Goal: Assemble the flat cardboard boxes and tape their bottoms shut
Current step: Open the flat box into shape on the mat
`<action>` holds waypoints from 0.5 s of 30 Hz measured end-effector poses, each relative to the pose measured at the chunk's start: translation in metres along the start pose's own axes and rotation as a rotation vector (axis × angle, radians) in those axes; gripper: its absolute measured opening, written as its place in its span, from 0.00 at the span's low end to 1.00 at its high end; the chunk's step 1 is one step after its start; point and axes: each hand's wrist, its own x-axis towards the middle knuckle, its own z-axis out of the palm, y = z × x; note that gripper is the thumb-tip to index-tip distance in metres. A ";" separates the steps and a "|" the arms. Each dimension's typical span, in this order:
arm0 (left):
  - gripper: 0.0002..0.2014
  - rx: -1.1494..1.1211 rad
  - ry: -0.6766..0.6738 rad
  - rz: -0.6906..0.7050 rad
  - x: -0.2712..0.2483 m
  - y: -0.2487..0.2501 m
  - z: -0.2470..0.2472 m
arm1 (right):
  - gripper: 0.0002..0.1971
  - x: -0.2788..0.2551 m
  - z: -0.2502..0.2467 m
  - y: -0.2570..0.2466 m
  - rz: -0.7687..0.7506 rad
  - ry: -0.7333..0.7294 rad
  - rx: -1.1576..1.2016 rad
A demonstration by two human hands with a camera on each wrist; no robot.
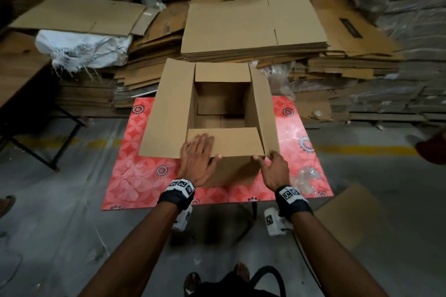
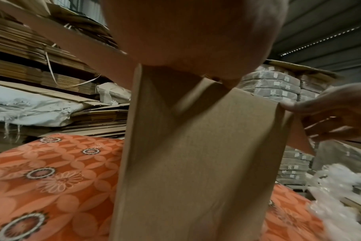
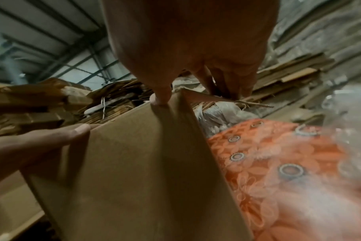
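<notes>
Two hands on box (image 1: 224,113), left hand (image 1: 196,160) flat, right hand (image 1: 274,169) grip pinching corner

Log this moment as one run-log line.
box: upright on table, top flaps open | left hand: flat on near flap | right hand: pinching near right corner | tape: not visible

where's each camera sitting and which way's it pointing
Head: worn on the head, looking forward and down at the open box on the red table; both forearms, left hand and right hand show.
Left wrist: below the left hand, looking along it at the box's near wall; the right hand shows at the right edge.
Right wrist: below the right hand, looking at the box's corner; left fingers show.
All three share the box and the table.
</notes>
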 end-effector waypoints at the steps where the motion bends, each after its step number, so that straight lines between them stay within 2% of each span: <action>1: 0.35 0.003 0.001 -0.002 0.001 0.000 0.000 | 0.28 0.000 0.000 -0.001 0.025 -0.018 0.053; 4: 0.36 0.013 -0.005 -0.001 0.004 0.000 -0.001 | 0.30 0.003 -0.003 -0.006 0.068 -0.077 0.143; 6: 0.37 0.018 -0.029 -0.002 0.005 0.000 -0.003 | 0.32 0.004 -0.007 -0.007 0.044 -0.095 0.111; 8: 0.39 -0.004 -0.061 -0.013 0.006 0.000 -0.007 | 0.35 0.008 -0.014 -0.005 -0.050 -0.113 0.008; 11: 0.41 -0.061 -0.175 -0.018 0.013 0.005 -0.020 | 0.30 0.023 -0.034 -0.001 -0.199 -0.203 -0.188; 14: 0.54 -0.025 -0.323 0.063 0.037 0.019 -0.034 | 0.39 0.039 -0.050 -0.009 -0.281 -0.272 -0.436; 15: 0.59 0.006 -0.362 0.089 0.049 0.024 -0.037 | 0.38 0.044 -0.052 -0.012 -0.300 -0.288 -0.501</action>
